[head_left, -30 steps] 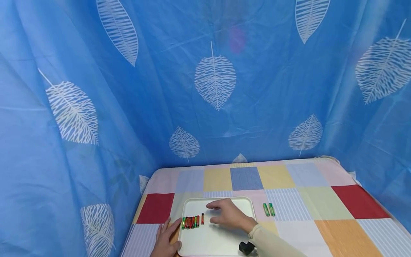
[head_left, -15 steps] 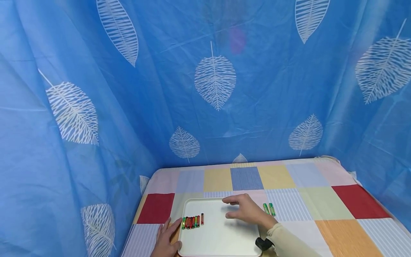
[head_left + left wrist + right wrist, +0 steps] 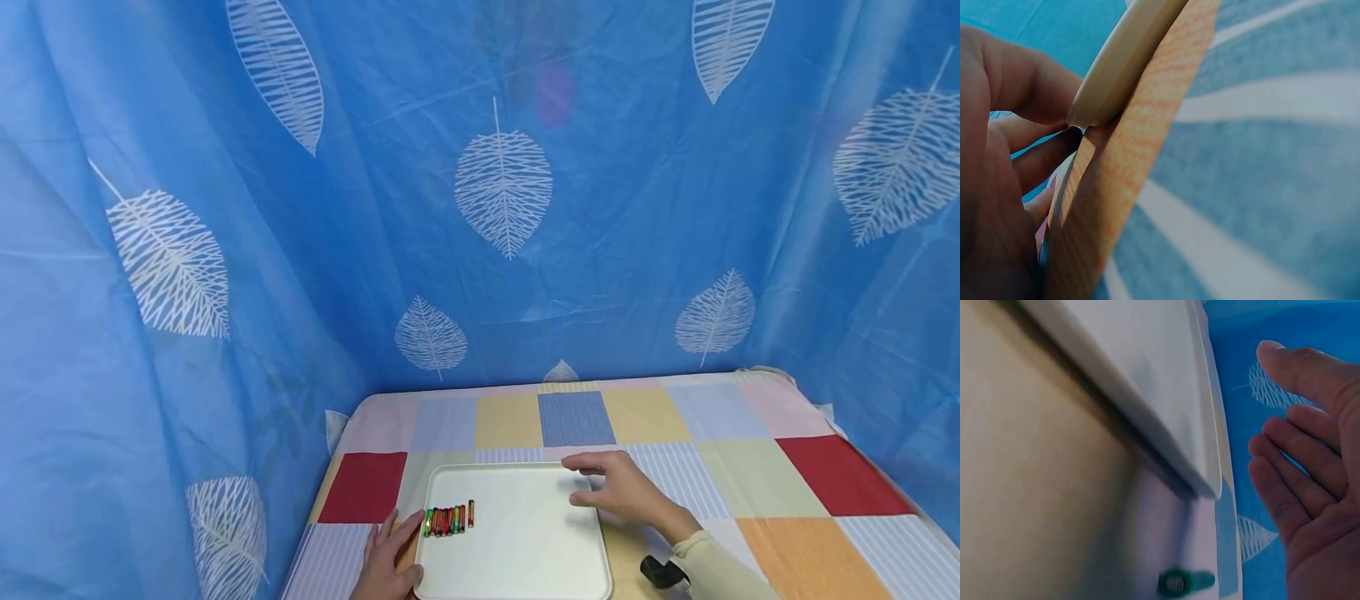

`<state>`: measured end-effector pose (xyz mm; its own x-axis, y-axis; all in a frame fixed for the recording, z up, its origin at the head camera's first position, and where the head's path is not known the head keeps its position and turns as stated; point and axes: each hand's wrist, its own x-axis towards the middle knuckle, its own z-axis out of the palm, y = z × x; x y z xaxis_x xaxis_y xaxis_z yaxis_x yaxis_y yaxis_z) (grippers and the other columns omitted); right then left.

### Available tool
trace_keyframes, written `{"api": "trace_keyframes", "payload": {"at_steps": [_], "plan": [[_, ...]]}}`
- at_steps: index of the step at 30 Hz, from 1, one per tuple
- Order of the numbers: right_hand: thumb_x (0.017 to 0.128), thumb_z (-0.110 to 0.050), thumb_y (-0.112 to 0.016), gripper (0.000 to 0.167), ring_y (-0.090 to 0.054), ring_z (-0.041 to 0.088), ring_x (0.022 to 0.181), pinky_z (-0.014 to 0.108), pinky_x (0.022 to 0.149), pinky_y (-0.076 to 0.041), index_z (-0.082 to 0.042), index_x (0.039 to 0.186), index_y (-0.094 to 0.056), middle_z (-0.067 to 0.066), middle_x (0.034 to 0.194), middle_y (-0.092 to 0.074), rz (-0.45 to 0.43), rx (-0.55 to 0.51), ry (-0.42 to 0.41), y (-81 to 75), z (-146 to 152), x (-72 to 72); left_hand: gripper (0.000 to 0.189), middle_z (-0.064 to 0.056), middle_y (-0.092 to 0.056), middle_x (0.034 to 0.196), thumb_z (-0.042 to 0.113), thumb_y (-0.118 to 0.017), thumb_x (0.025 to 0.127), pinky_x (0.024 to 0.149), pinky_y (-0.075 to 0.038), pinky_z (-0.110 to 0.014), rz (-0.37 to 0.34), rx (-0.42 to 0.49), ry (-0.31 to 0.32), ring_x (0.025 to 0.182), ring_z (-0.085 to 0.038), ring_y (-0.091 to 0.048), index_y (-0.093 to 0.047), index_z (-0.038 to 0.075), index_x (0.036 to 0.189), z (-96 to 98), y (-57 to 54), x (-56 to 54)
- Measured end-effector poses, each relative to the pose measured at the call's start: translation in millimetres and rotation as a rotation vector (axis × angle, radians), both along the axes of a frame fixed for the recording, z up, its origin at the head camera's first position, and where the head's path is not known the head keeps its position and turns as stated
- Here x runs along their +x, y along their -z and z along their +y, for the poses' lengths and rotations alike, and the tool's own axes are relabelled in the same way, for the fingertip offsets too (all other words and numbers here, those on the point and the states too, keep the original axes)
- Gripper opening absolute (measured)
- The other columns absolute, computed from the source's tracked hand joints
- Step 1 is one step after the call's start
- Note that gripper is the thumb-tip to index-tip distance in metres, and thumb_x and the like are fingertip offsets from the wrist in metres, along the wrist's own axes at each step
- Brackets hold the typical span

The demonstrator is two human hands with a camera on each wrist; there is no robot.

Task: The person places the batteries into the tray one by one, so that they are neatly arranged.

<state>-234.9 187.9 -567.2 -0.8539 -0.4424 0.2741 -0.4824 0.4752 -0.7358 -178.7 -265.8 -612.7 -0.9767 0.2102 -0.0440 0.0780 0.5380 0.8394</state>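
A white tray [image 3: 525, 550] lies on the table, bearing a row of red and green batteries [image 3: 444, 522] near its left rim. One red battery [image 3: 471, 513] lies slightly to the right of that row. My left hand [image 3: 384, 562] rests against the tray's left edge; in the left wrist view a finger touches the rim [image 3: 1107, 87]. Holding nothing, my right hand [image 3: 630, 492] hovers over the tray's right edge with fingers extended and thumb apart. A green battery [image 3: 1185, 583] lies on the cloth below it in the right wrist view, hidden by the hand in the head view.
A patchwork cloth [image 3: 750, 475] covers the table. Blue curtains [image 3: 600, 208] with white leaf prints hang behind and at both sides. A black device [image 3: 663, 573] sits at the right wrist.
My right hand has moved rightward from above the tray's middle to its right edge, now covering the two green batteries on the cloth. My left hand stays put.
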Motion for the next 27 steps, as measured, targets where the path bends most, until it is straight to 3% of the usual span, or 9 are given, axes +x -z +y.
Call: {"api": "trace_keyframes", "payload": {"at_steps": [5,15,22,27], "plan": [[0.092,-0.023,-0.089,0.052,-0.076,0.041,0.12,0.048,0.1,-0.065,-0.004,0.138,-0.074,0.015,0.136,-0.077,-0.053,0.006,0.036,-0.7,19,5.9,0.082,-0.03,-0.058,0.157,0.004,-0.074,0.075,0.122,0.01,-0.084,0.01,-0.004,0.007,0.16,-0.066,-0.014,-0.061,0.006,0.155,-1.1,0.1,-0.8],[0.092,-0.026,-0.089,0.055,-0.077,0.039,0.12,0.05,0.098,-0.066,-0.005,0.14,-0.073,0.011,0.137,-0.077,-0.072,0.064,0.12,4.7,54,12.0,0.082,-0.032,-0.054,0.159,0.007,-0.073,0.073,0.123,0.009,-0.085,-0.004,-0.014,0.009,0.16,-0.065,-0.015,-0.06,0.006,0.155,-3.2,4.1,-3.2],[0.088,-0.028,-0.092,0.059,-0.076,0.036,0.121,0.044,0.098,-0.066,-0.007,0.141,-0.074,0.009,0.139,-0.077,-0.065,0.102,0.176,8.0,71,14.9,0.081,-0.033,-0.055,0.158,0.008,-0.072,0.074,0.122,0.008,-0.086,0.014,-0.023,0.012,0.159,-0.066,-0.016,-0.061,0.005,0.154,-2.4,2.5,-2.3],[0.088,-0.03,-0.091,0.059,-0.076,0.034,0.123,0.043,0.101,-0.065,-0.007,0.14,-0.074,0.008,0.138,-0.077,-0.081,0.117,0.193,12.0,81,15.4,0.082,-0.031,-0.056,0.158,0.008,-0.072,0.074,0.122,0.01,-0.085,-0.015,-0.031,0.013,0.159,-0.066,-0.014,-0.06,0.006,0.155,-2.1,2.0,-4.8]]}}
